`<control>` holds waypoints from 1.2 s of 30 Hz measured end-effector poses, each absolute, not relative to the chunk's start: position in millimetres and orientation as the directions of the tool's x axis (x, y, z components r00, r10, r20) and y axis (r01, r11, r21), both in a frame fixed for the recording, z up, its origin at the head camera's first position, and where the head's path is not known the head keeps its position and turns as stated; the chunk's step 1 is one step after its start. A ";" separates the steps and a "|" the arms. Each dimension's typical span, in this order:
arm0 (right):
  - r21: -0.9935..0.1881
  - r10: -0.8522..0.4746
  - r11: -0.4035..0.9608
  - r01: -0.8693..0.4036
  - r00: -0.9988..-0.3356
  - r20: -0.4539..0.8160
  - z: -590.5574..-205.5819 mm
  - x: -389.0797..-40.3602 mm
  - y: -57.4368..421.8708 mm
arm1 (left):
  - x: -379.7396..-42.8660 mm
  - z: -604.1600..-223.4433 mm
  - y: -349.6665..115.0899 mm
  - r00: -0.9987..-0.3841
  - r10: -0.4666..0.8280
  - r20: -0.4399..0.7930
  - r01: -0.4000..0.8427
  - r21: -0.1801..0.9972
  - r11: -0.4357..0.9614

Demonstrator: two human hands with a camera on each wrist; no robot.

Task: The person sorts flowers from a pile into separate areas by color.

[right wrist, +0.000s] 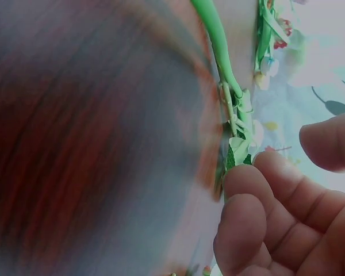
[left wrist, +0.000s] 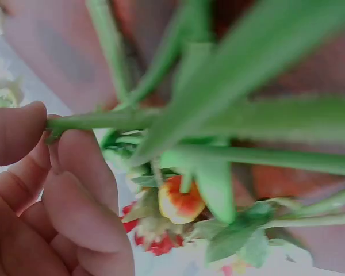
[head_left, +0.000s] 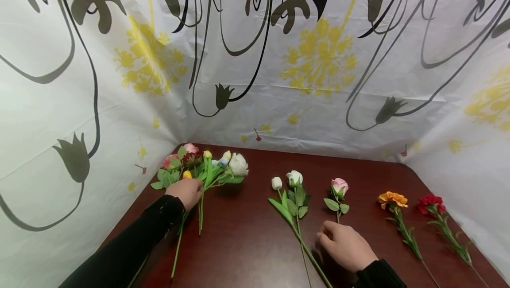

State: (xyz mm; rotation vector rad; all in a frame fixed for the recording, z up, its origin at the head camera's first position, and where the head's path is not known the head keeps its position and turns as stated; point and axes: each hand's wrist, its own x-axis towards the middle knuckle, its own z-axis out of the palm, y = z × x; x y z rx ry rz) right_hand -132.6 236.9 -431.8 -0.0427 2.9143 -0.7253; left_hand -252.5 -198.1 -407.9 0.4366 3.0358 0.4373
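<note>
At the table's left side my left hand (head_left: 185, 192) is among a loose bunch of artificial flowers. In the left wrist view its thumb and finger pinch a thin green stem (left wrist: 98, 120); which bloom it belongs to cannot be told. The bunch includes a large white flower (head_left: 238, 164), a yellow tulip (head_left: 187, 174) and a pink flower (head_left: 191, 148). My right hand (head_left: 346, 243) is just below a pink rose (head_left: 340, 186), fingers loosely bent and thumb apart, holding nothing visible. To its left lie a white rose (head_left: 295, 177) and a white tulip (head_left: 276, 183), their stems crossing.
An orange carnation (head_left: 392, 199) and a red carnation (head_left: 431, 204) lie on the right of the dark red-brown table (head_left: 247, 243). A white patterned sheet (head_left: 255, 71) hangs around the table's back and sides.
</note>
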 end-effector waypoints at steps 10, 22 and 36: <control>-0.488 -0.064 0.873 0.003 -0.991 -0.121 -429.0 -130.2 236.1 | -241.2 -373.8 -188.4 -0.935 0.355 0.003 0.330 0.374 0.867; -0.554 -0.162 0.828 -0.082 -0.982 -0.096 -421.9 -129.4 235.3 | -218.9 -333.8 -170.4 -0.864 0.503 -0.012 0.362 0.679 0.639; -0.798 -0.486 0.528 -0.291 -0.874 -0.003 -377.8 -111.9 216.6 | -194.7 -293.9 -144.2 -0.735 0.659 0.162 0.282 0.956 0.079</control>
